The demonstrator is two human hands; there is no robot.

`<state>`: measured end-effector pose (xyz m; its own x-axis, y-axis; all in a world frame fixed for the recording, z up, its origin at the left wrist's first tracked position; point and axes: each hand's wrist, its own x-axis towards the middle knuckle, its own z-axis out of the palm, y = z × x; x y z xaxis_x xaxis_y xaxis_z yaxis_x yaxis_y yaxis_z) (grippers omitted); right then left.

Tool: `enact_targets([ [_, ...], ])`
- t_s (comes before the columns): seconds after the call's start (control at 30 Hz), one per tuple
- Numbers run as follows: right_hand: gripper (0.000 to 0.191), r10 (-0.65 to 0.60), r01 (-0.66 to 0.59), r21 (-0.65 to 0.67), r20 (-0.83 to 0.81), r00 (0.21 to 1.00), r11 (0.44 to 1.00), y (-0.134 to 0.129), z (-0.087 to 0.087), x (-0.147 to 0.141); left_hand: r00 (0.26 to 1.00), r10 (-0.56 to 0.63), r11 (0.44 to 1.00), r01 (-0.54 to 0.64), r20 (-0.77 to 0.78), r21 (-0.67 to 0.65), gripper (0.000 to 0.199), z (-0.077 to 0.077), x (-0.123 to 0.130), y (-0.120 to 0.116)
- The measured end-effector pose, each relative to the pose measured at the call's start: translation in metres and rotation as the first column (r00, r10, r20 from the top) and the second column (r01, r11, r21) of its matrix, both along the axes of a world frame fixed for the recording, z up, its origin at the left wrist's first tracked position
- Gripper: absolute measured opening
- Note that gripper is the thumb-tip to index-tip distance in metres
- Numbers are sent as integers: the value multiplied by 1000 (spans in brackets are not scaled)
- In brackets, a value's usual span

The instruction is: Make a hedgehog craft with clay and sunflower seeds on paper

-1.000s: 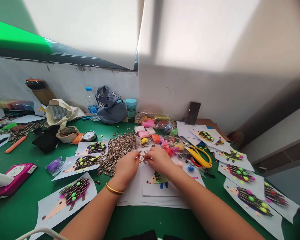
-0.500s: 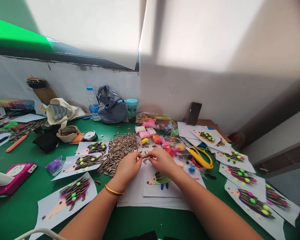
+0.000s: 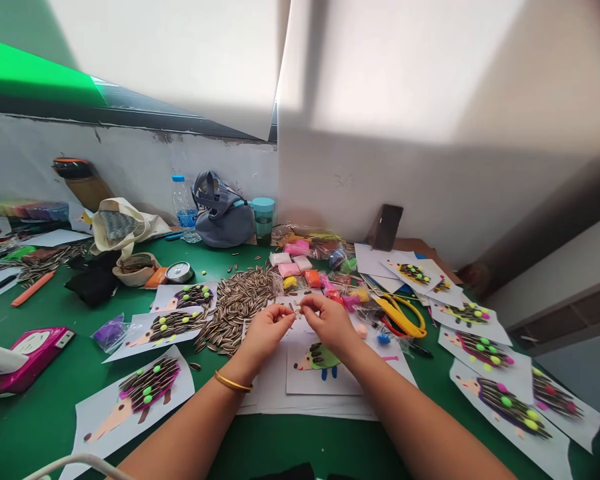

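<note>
My left hand (image 3: 269, 329), with a gold bangle at its wrist, pinches at its fingertips something small that looks like a sunflower seed. Close on its right, my right hand (image 3: 327, 323) has thumb and finger pressed together on something too small to make out. Under and in front of both hands lies a white sheet with a hedgehog (image 3: 319, 357); its body is green, its legs are blue, and a few seeds sit on its back. A large seed pile (image 3: 240, 300) spreads just left of my left hand.
Coloured clay packets (image 3: 289, 269) and yellow-handled scissors (image 3: 400, 316) lie behind and to the right. Hedgehog pictures (image 3: 153, 390) flank both sides. A phone (image 3: 388, 227), a blue bag (image 3: 223, 217) and a teal-lidded cup (image 3: 263, 220) stand by the wall.
My left hand has shifted slightly right, its fingertips stretched further forward. My right hand has moved a little, and small seeds between the hands show more clearly.
</note>
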<state>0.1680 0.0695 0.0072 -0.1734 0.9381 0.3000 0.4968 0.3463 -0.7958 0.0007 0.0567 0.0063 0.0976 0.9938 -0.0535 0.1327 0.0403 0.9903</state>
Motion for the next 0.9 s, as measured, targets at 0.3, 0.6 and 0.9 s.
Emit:
enact_targets([
  [0.3, 19, -77, 64, 59, 256, 964, 996, 10, -5, 19, 960, 9, 990, 31, -279, 138, 23, -12, -2, 2],
  [0.6, 12, 140, -139, 115, -4, 990, 984, -6, -4, 8, 992, -55, 994, 66, -116, 87, 33, -6, -2, 3],
  [0.9, 12, 38, -53, -102, -148, 988, 993, -18, 3, 20, 988, -149, 988, 150, -23, 29, 28, 5, 3, -10],
])
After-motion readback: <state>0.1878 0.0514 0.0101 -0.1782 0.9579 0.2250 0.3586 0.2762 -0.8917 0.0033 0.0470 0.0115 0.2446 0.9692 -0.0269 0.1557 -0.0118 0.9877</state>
